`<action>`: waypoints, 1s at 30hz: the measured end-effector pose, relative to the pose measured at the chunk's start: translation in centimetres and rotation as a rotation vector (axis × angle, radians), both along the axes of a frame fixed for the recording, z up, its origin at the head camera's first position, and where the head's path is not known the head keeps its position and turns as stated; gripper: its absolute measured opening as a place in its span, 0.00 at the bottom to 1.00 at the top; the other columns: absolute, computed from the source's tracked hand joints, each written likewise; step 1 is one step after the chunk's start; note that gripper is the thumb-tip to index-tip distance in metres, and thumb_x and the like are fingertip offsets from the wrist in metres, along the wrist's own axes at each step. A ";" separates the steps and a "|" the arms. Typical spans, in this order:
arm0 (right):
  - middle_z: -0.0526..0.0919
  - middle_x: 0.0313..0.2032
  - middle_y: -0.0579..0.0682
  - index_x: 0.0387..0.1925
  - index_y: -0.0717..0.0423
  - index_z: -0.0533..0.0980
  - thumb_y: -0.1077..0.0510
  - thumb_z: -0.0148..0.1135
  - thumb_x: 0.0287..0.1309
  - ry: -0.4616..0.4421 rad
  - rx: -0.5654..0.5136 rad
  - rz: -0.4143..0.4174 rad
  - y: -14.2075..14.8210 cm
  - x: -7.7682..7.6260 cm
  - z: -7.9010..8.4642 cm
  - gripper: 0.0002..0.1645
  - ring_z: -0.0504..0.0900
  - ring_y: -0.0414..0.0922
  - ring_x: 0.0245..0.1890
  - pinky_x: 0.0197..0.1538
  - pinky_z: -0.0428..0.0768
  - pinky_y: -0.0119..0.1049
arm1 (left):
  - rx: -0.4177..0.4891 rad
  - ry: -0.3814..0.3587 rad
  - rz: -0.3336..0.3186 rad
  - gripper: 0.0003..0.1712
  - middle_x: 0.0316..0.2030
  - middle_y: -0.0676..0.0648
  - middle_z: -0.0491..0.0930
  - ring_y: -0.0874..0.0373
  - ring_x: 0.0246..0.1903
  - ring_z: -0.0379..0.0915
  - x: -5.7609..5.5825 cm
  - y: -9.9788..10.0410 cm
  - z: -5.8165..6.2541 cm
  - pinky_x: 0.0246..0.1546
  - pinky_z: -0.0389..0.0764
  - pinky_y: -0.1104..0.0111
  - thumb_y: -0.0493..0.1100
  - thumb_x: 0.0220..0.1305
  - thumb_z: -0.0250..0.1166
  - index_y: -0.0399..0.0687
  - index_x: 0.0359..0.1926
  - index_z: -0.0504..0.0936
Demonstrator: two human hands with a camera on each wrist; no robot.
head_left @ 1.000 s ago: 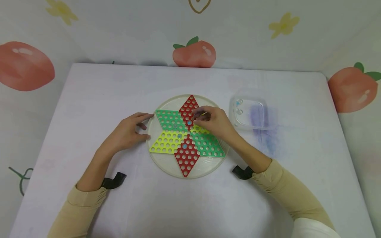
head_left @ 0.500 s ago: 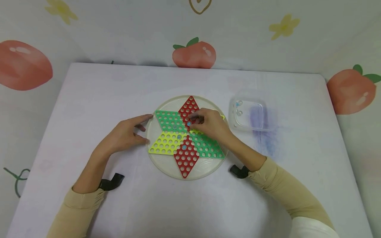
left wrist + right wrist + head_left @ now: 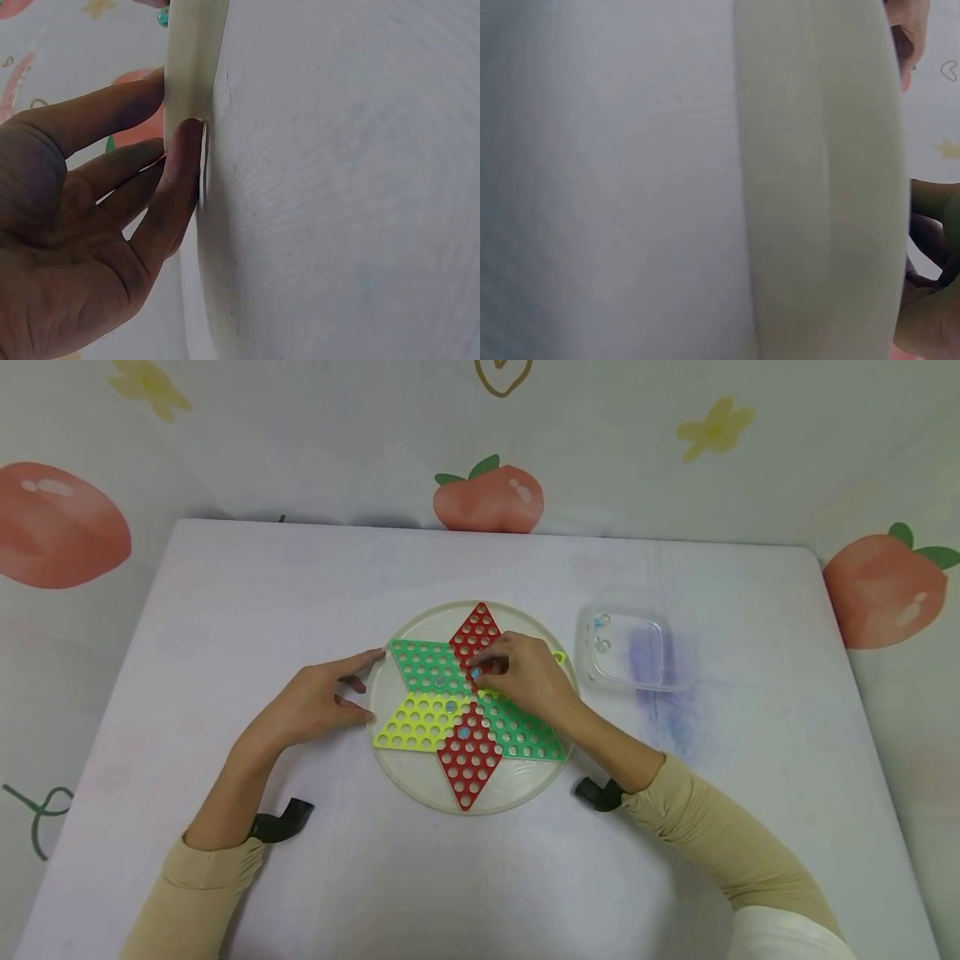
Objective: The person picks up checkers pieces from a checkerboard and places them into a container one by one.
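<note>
A round Chinese checkers board (image 3: 408,777) with a red, green and yellow star lies mid-table. My right hand (image 3: 528,672) reaches over its upper right part. Thumb and forefinger pinch at a blue marble (image 3: 476,673) in the upper red diamond. In the left wrist view a teal marble (image 3: 163,16) shows above the rim. My left hand (image 3: 315,702) touches the board's left rim with extended fingers and thumb. Other marbles sit in holes: one marble (image 3: 464,733) on lower red, one marble (image 3: 451,707) on yellow, one marble (image 3: 439,682) on green.
A clear plastic box (image 3: 630,681) stands right of the board, with a few marbles (image 3: 602,633) inside. The white table (image 3: 480,893) ends at a patterned wall cloth (image 3: 337,443). Black wrist mounts (image 3: 281,822) jut inward beside both forearms.
My right hand has shifted left and slightly down, its fingertips closing in on the blue marble in the upper red diamond. The left hand stays at the rim.
</note>
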State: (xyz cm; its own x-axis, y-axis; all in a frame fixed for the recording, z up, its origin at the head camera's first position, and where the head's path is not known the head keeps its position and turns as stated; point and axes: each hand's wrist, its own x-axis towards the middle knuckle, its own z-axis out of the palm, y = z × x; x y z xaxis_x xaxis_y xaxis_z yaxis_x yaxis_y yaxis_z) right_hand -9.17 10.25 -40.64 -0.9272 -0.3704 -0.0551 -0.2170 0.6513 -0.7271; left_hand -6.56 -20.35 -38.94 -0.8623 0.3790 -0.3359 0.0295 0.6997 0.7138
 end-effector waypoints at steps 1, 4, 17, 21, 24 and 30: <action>0.80 0.32 0.45 0.38 0.52 0.87 0.58 0.76 0.52 0.000 -0.004 0.000 0.0 0.0 0.0 0.10 0.76 0.40 0.32 0.34 0.75 0.32 | -0.004 0.002 0.000 0.49 0.45 0.36 0.78 0.55 0.33 0.84 0.0 0.0 0.0 0.38 0.80 0.63 0.31 0.52 0.75 0.45 0.74 0.64; 0.81 0.32 0.44 0.38 0.52 0.86 0.59 0.75 0.53 -0.008 -0.025 -0.005 0.1 0.0 0.1 0.09 0.77 0.40 0.32 0.35 0.77 0.33 | -0.009 0.008 -0.001 0.48 0.45 0.36 0.79 0.56 0.33 0.84 0.0 0.0 0.0 0.38 0.80 0.63 0.32 0.52 0.75 0.46 0.74 0.65; 0.85 0.38 0.46 0.41 0.55 0.81 0.58 0.71 0.58 -0.110 -0.168 -0.031 0.9 -0.3 0.2 0.10 0.82 0.40 0.36 0.42 0.82 0.33 | -0.007 -0.005 -0.011 0.50 0.46 0.35 0.77 0.55 0.33 0.84 0.0 0.2 0.1 0.38 0.81 0.63 0.30 0.52 0.74 0.44 0.74 0.62; 0.85 0.39 0.48 0.42 0.57 0.81 0.59 0.71 0.58 -0.120 -0.199 -0.036 1.3 -0.3 0.3 0.11 0.83 0.41 0.37 0.43 0.82 0.33 | -0.009 -0.004 -0.003 0.51 0.45 0.35 0.77 0.55 0.33 0.84 0.0 0.2 0.0 0.37 0.81 0.64 0.31 0.52 0.75 0.44 0.75 0.61; 0.85 0.38 0.48 0.43 0.57 0.81 0.59 0.71 0.58 -0.126 -0.226 -0.041 1.6 -0.2 0.5 0.12 0.83 0.41 0.36 0.42 0.82 0.34 | -0.004 -0.002 0.008 0.52 0.44 0.36 0.78 0.55 0.34 0.85 0.0 0.2 0.0 0.36 0.81 0.66 0.32 0.52 0.75 0.44 0.75 0.60; 0.85 0.38 0.47 0.43 0.56 0.81 0.59 0.71 0.58 -0.116 -0.253 -0.040 2.3 -0.2 0.9 0.11 0.83 0.41 0.35 0.41 0.82 0.34 | -0.002 0.028 0.002 0.51 0.43 0.37 0.79 0.55 0.34 0.85 0.0 0.0 -0.3 0.37 0.82 0.67 0.33 0.51 0.77 0.44 0.75 0.61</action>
